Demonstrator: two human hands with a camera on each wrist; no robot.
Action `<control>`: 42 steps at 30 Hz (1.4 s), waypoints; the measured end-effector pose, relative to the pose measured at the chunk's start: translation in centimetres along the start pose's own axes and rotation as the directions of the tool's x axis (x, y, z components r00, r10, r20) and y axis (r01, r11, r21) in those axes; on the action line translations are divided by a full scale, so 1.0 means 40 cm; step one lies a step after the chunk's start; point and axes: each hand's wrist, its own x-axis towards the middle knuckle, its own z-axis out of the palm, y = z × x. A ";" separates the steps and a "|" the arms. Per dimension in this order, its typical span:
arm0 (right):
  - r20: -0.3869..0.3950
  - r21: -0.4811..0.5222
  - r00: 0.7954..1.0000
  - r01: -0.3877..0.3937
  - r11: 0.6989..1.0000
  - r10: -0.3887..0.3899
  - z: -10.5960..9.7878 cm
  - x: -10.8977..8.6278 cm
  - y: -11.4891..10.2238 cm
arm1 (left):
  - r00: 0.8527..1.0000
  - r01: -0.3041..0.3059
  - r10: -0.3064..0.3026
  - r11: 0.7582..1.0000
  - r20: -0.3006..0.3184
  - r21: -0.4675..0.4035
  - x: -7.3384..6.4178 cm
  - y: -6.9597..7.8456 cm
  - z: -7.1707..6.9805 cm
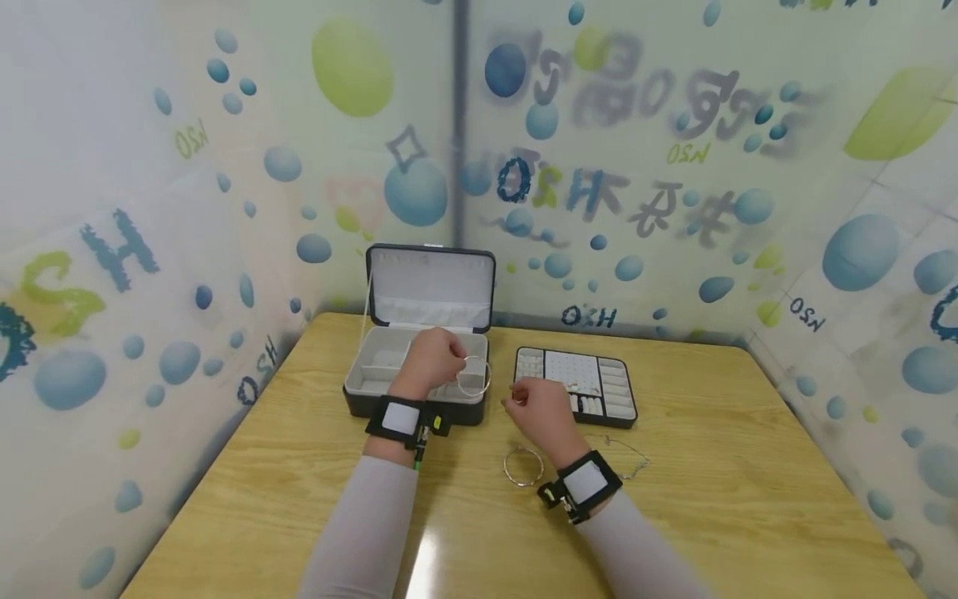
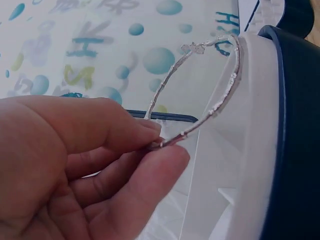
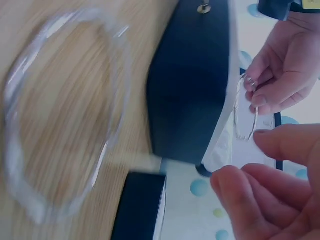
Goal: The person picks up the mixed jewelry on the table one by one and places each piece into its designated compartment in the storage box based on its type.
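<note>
1 bangle [image 2: 218, 106] pinched in L hand [image 1: 434, 358] nr box [image 1: 464, 413]; R hand [image 1: 545, 412] part-open, empty. Best: light pinch, clear rim [image 2: 257, 100].

Toward the back of the yellow wooden table [image 1: 247, 499], an open dark-blue rectangular box [image 1: 362, 405] stands left of a flat, dark-rimmed rectangular tray [image 1: 619, 400]. A round silver bangle [image 1: 490, 376] in the left hand [image 1: 430, 363] is at the box's front right. Before the tray lie another silver bangle [image 1: 506, 467], left, and a fine silver chain [image 1: 648, 459], right, the right wrist [image 1: 587, 484] between them.
</note>
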 end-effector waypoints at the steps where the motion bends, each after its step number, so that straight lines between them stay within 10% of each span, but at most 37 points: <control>1: 0.013 0.018 1.000 -0.021 1.000 0.020 0.006 0.005 -0.004 | 1.000 0.000 0.000 1.000 0.003 0.000 0.000 -0.002 0.000; 19: 0.044 0.205 0.993 -0.113 0.972 0.106 0.089 0.028 -0.036 | 0.994 0.078 -0.083 0.994 0.069 0.071 0.012 -0.030 0.006; 42: 0.071 0.222 0.988 -0.147 0.964 0.134 0.092 0.027 -0.033 | 0.991 -0.026 -0.002 0.979 0.135 0.202 0.020 -0.058 0.054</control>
